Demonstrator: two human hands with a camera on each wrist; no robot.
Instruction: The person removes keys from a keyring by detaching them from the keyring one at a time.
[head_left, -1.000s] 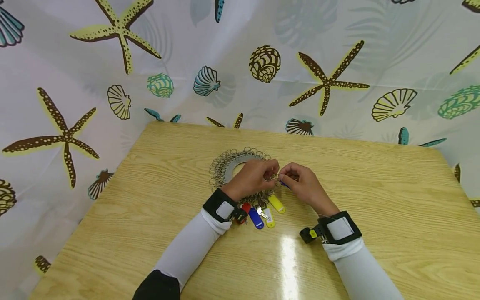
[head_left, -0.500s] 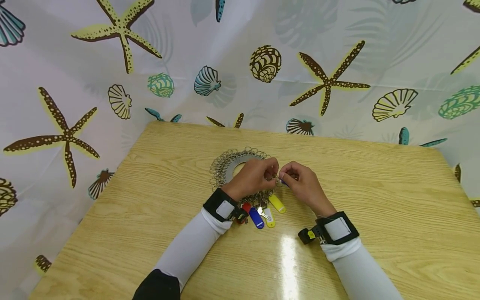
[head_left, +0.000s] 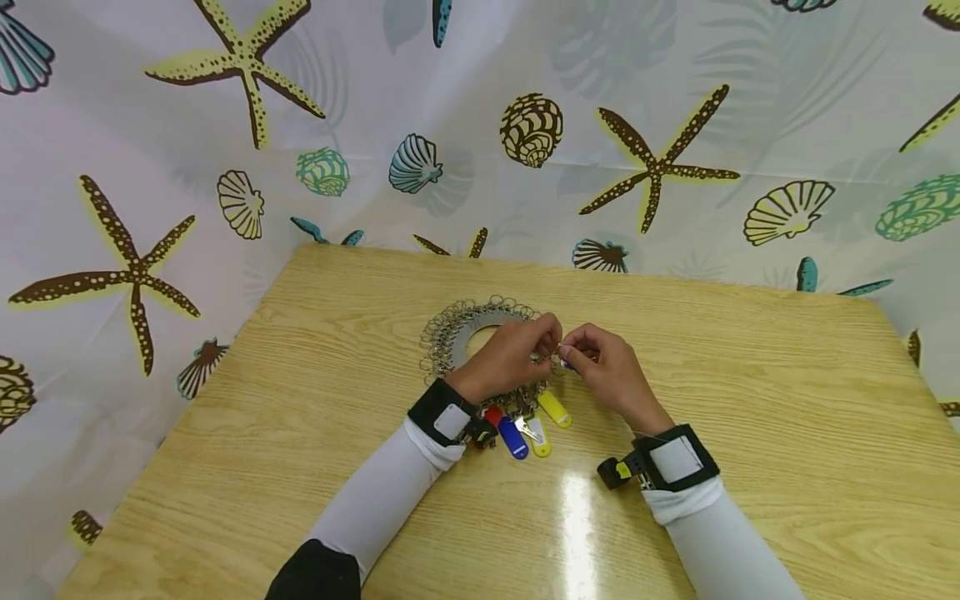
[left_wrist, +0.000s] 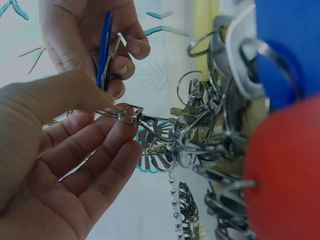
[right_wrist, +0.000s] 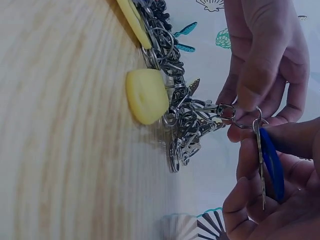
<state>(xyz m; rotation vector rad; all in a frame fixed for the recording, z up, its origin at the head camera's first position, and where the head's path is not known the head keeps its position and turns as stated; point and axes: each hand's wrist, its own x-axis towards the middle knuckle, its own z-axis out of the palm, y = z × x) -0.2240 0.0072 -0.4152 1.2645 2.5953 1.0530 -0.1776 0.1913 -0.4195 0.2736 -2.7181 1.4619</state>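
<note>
Between thumb and fingers my left hand (head_left: 506,354) pinches a split key ring (right_wrist: 245,121). That ring links to a swivel clasp (right_wrist: 214,108) on the round grey key holder (head_left: 453,337), which lies on the table partly under the left hand. My right hand (head_left: 611,371), close beside it, holds a blue key tag (right_wrist: 272,162) and a silver key (right_wrist: 262,172). Their small ring meets the split ring at the fingertips; whether it is fully threaded on, I cannot tell. The blue tag also shows edge-on (left_wrist: 105,50) in the left wrist view.
Along the holder's near side lie a yellow tag (head_left: 554,408), another yellow tag (head_left: 540,437), a blue tag (head_left: 513,437) and a red tag (head_left: 492,415), with a loose-hanging key (head_left: 527,428). Many clasps and rings surround the holder. A shell-patterned curtain (head_left: 480,192) stands behind the wooden table (head_left: 787,400).
My right hand has shifted slightly left, and the left fingertips have moved a little up and right. Both hands keep their hold, and the tags on the table stay put.
</note>
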